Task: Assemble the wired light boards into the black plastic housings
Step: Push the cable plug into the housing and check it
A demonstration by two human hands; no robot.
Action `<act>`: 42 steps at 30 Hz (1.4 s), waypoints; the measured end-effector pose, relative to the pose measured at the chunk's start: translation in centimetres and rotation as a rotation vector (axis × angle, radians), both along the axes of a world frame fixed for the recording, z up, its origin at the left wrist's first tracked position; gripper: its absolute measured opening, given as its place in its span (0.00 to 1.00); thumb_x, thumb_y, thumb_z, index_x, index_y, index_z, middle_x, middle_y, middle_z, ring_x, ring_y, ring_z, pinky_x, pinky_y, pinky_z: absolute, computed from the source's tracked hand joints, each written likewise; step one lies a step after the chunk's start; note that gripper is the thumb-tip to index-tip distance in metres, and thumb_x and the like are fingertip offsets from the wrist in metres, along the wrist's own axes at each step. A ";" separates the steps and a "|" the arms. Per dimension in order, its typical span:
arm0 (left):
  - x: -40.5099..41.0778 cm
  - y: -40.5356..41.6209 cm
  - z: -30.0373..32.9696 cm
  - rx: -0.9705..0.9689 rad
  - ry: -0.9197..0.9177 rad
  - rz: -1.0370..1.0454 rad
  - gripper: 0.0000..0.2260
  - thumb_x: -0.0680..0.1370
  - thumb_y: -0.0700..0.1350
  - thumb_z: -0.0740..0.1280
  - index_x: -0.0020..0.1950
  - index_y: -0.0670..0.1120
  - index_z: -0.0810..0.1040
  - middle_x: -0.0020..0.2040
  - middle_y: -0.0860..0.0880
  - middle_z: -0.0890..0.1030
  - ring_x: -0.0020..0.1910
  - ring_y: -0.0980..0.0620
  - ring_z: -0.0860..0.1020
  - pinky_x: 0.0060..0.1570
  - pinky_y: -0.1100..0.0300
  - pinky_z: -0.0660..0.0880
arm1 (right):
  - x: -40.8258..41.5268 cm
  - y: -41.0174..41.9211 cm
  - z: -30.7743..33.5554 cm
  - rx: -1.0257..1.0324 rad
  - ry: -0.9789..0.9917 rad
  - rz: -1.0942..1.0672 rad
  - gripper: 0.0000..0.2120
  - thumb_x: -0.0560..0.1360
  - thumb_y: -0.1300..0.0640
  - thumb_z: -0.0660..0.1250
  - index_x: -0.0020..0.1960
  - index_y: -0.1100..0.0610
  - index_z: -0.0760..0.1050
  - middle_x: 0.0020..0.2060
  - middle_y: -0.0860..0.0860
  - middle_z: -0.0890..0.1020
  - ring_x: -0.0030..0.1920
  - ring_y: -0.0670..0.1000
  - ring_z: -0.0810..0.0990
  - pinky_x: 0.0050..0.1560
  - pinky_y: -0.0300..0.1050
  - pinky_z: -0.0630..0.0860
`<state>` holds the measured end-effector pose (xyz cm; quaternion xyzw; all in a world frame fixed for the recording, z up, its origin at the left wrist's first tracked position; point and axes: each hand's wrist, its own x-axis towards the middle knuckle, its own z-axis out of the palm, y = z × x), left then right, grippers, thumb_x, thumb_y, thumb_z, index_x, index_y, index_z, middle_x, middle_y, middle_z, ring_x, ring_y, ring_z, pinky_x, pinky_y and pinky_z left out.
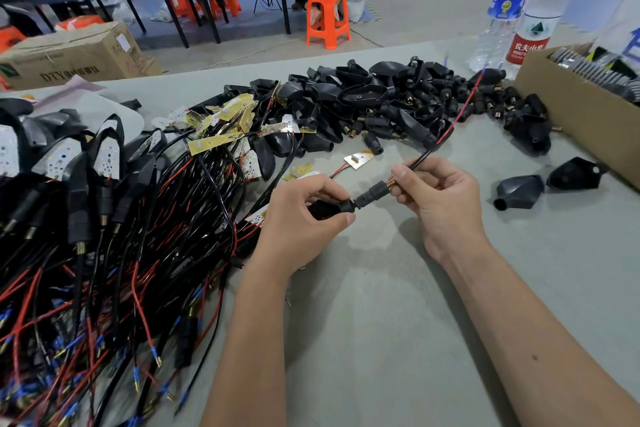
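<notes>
Just in front of the heap of black housings (pixel 374 97) on the table (pixel 381 288), the left hand (pixel 301 218) curls its fingers around a black housing (pixel 323 209), while the right hand (pixel 436 198) pinches the sleeved wire (pixel 420 160) by the brass-threaded stem (pixel 372 192).

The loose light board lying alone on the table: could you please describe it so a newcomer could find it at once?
Start at the big pile of black housings across the table's far side. Just below its near edge, above the left hand, lies one small gold-edged light board. Unlike the heaped boards to the left, it lies alone on bare cloth.
</notes>
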<state>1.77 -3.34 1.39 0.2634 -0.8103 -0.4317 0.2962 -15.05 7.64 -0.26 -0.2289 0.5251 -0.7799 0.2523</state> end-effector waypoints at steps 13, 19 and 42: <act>-0.1 0.0 0.5 -0.067 -0.083 0.042 0.08 0.70 0.43 0.81 0.43 0.53 0.85 0.39 0.58 0.84 0.42 0.60 0.83 0.46 0.61 0.80 | 0.1 0.0 0.0 0.009 0.055 0.068 0.04 0.75 0.64 0.75 0.45 0.60 0.80 0.39 0.59 0.86 0.36 0.51 0.83 0.40 0.40 0.81; -0.3 0.3 0.7 -0.046 -0.054 0.057 0.07 0.70 0.43 0.81 0.43 0.51 0.85 0.38 0.56 0.84 0.40 0.59 0.83 0.46 0.52 0.81 | 0.2 0.1 0.0 0.025 0.048 0.076 0.06 0.72 0.62 0.76 0.45 0.61 0.80 0.39 0.60 0.86 0.35 0.52 0.84 0.42 0.41 0.81; -1.1 0.4 -0.2 -0.104 -0.153 0.038 0.10 0.74 0.52 0.77 0.54 0.57 0.84 0.42 0.57 0.82 0.46 0.56 0.81 0.53 0.52 0.78 | 1.0 -0.4 0.1 0.113 0.094 0.055 0.04 0.79 0.67 0.71 0.49 0.67 0.77 0.37 0.63 0.85 0.37 0.57 0.87 0.39 0.42 0.83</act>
